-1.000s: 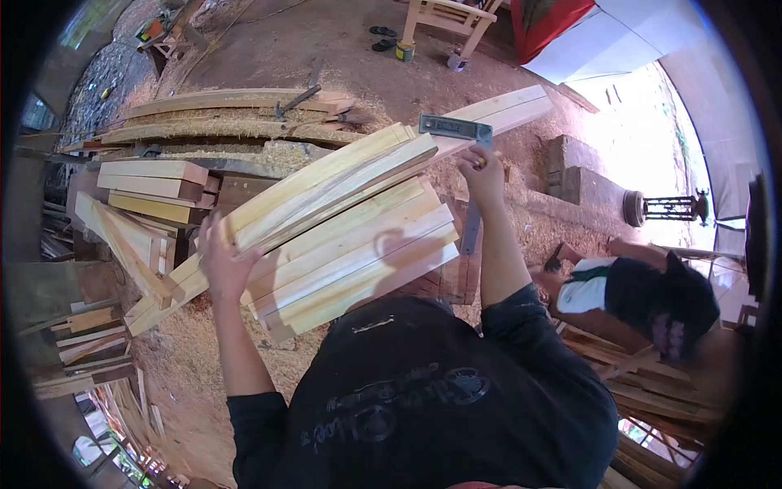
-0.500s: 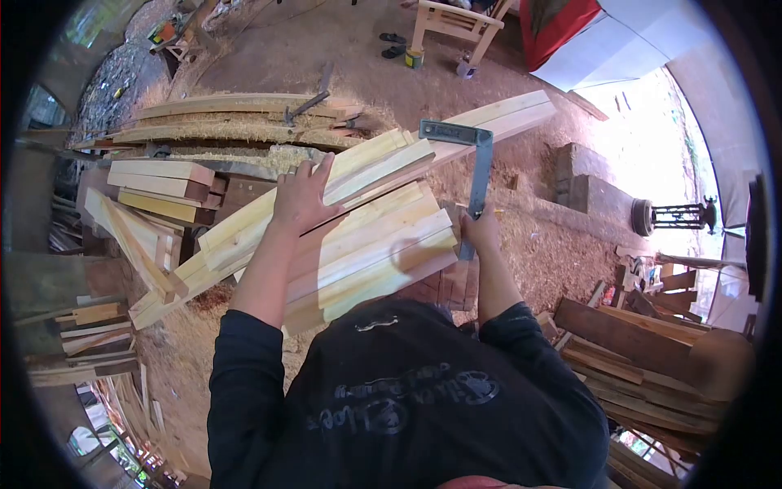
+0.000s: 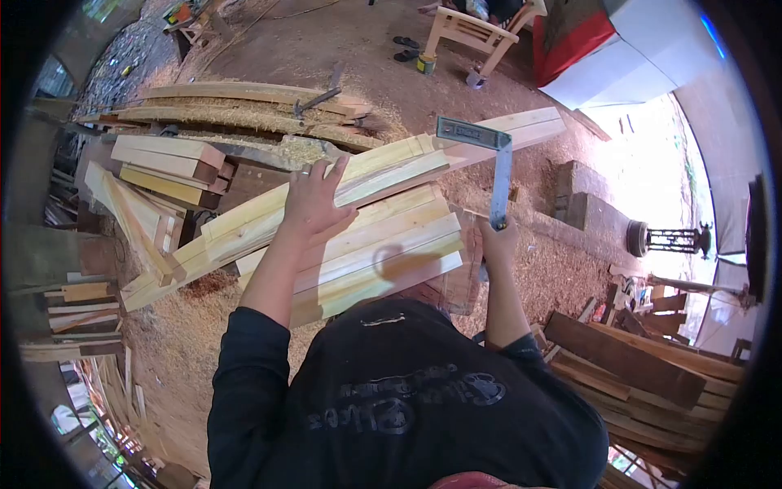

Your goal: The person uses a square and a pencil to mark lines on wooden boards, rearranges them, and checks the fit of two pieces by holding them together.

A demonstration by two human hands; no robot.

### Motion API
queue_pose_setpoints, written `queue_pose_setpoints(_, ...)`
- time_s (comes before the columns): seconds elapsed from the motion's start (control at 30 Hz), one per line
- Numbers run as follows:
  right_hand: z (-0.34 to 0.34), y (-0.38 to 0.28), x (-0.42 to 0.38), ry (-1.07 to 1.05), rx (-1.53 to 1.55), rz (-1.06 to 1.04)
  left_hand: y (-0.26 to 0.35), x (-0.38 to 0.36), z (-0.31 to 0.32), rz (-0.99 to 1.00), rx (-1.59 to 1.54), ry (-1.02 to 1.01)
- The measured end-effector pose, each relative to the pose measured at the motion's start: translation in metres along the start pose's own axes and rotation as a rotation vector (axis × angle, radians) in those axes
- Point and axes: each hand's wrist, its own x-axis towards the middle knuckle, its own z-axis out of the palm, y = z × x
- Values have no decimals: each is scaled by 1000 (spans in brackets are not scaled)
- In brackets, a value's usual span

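Observation:
My left hand [image 3: 316, 202] lies with fingers spread over the long pale boards [image 3: 387, 173], its thumb pointing right. The boards rest side by side, slanting up to the right. Nearer to my body is a row of shorter planed pieces [image 3: 383, 244], a curved shadow falling on them. My right hand [image 3: 499, 239] is closed on the metal blade of a try square [image 3: 503, 175], just right of the short pieces. The square's dark stock points left at the top, over the long boards. Part of the blade is hidden in my fingers.
A stack of cut blocks [image 3: 163, 155] and a wooden frame piece [image 3: 134, 224] stand at left. Beyond them lies a hammer [image 3: 318, 101] among shavings. Concrete blocks [image 3: 582, 196] sit at right, above a lumber pile [image 3: 627, 359]. A wooden chair [image 3: 481, 37] is at the back.
My right hand and the try square have shifted a little to the right, and the blade stands more upright in view. My left hand stays on the boards. The whole view has shifted slightly.

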Motion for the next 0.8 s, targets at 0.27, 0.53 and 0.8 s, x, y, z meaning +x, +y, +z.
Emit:
queue_pose_setpoints(0.27,-11,-22,-2,-44,-8,-279,-2,-5,2,27,-98,16)
queue_pose_setpoints(0.53,-37,25,33,34,-62,-219,-4,-17,-4,29,-93,65)
queue_pose_setpoints(0.8,-69,52,26,-23,-187,-159,-6,-16,0,45,-81,73)
